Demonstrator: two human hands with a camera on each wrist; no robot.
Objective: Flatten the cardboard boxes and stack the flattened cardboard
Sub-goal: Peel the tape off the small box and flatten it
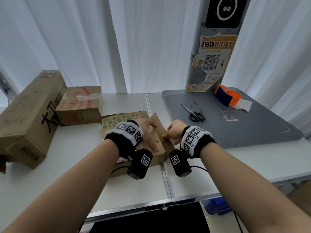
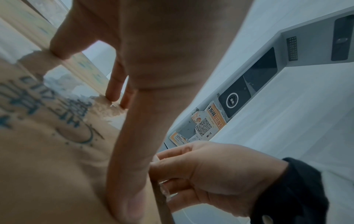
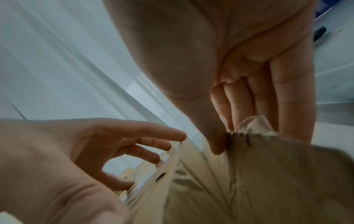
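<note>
A small brown cardboard box [image 1: 159, 158] stands mid-table on a flattened sheet with green print [image 1: 114, 121]. My left hand [image 1: 148, 132] presses down on the box's top [image 2: 47, 151] with fingers and thumb spread and straight. My right hand [image 1: 173, 132] pinches the box's raised right flap [image 3: 268, 181] at its upper edge, thumb in front and fingers behind, where a scrap of clear tape [image 3: 254, 124] sticks up. The left hand [image 3: 95, 144] also shows in the right wrist view. Two unflattened boxes lie at the left: a long one [image 1: 28, 118] and a smaller one with red print [image 1: 80, 105].
A grey board [image 1: 244, 125] covers the table's right side, with black scissors [image 1: 193, 113] and an orange tape dispenser [image 1: 227, 96] on it. A grey post with a poster [image 1: 212, 61] rises behind. White curtains hang along the back. A blue bin [image 1: 217, 206] sits under the table.
</note>
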